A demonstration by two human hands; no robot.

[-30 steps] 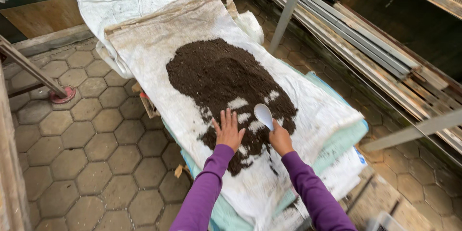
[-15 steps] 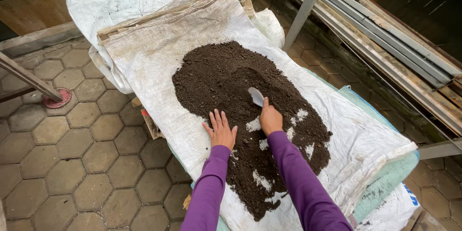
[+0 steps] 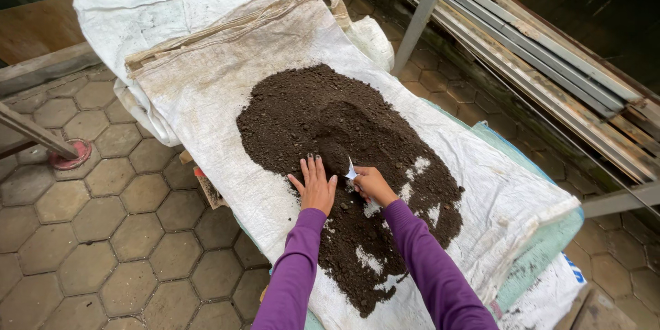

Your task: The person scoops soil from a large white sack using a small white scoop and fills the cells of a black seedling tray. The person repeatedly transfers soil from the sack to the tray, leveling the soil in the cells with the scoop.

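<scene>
Working a heap of dark soil [image 3: 344, 137] by hand on a spread white sack [image 3: 206, 89], seen from above.

Left hand [image 3: 315, 184]: open, fingers [image 3: 311, 167] splayed and flat, palm down on the near side of the soil heap, holding nothing. Right hand [image 3: 371, 183]: closed around a small white scoop [image 3: 350, 170], whose tip pokes out towards the left hand and into the soil; the two hands lie just beside each other. Soil: heaped at the sack's middle, thinning to a scattered trail towards the person, white patches showing through it. Sleeves: purple, both arms. Surroundings: further white sacks [image 3: 158, 0] folded at the far end, green sheet [image 3: 543, 247] under the near right edge, hexagonal paving [image 3: 103, 234] to the left, grey metal post [image 3: 423, 10] and stacked planks [image 3: 550, 62] to the right.
</scene>
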